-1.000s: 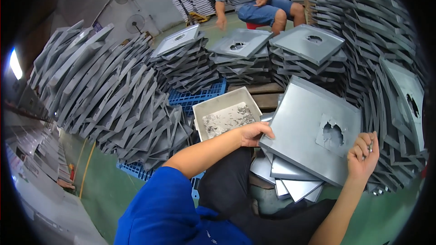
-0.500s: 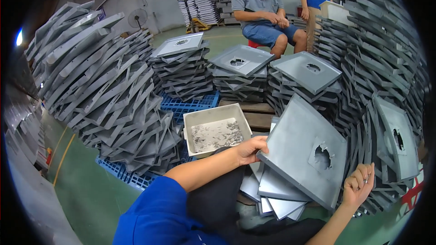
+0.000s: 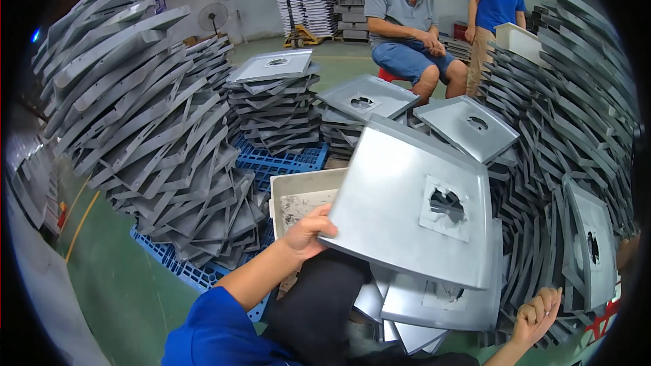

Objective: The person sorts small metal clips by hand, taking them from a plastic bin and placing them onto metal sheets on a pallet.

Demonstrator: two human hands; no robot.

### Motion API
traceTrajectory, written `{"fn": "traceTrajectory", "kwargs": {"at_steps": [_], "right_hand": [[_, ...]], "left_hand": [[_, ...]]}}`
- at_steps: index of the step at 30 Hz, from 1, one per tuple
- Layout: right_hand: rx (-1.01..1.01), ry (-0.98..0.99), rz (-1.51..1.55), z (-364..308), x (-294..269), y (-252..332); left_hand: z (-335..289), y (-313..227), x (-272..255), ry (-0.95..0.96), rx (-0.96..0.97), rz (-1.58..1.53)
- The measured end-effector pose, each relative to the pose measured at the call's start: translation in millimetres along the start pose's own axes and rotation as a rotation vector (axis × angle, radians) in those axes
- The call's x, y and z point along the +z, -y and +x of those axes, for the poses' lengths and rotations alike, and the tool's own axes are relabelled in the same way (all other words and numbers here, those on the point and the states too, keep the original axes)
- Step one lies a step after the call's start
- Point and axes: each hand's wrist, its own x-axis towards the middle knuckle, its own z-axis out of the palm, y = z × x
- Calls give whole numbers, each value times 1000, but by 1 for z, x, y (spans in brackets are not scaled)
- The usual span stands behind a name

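Note:
My left hand (image 3: 308, 232) is closed on the left edge of a grey sheet-metal panel (image 3: 386, 190), held tilted above my lap. The panel has raised edges and a jagged hole within a square patch towards its right side. Beneath it, more metal panels (image 3: 410, 308) lie fanned in a stack, the top one with its hole partly covered. My right hand (image 3: 537, 316) is off the panel, at the lower right, fingers curled in; whatever they may hold is too small to make out.
A cream bin (image 3: 274, 205) with metal scraps sits behind my left hand, partly hidden. Tall stacks of panels rise at left (image 3: 163, 135) and right (image 3: 576, 88); lower stacks stand ahead. Blue pallets (image 3: 298, 156) lie beneath some. One person (image 3: 407, 20) sits beyond; another (image 3: 498, 0) stands.
My left hand has lifted the panel and moved it left, off the stack, baring another holed panel below. My right hand remains curled at the right, slightly lower in view.

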Motion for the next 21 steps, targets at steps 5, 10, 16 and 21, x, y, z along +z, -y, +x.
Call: {"fn": "traceTrajectory", "kwargs": {"at_steps": [5,10,16,21], "right_hand": [[20,-132,-15,11,-10,-14],[47,-255,-30,25,-24,-28],[16,-370,-40,34,-36,-34],[104,-425,-189,37,-39,-32]], "left_hand": [[-17,-30,-30,-146,176,-19],[-16,-52,-62,-265,365,73],[33,-52,-88,-312,399,-43],[82,-38,-96,-397,370,-227]]}}
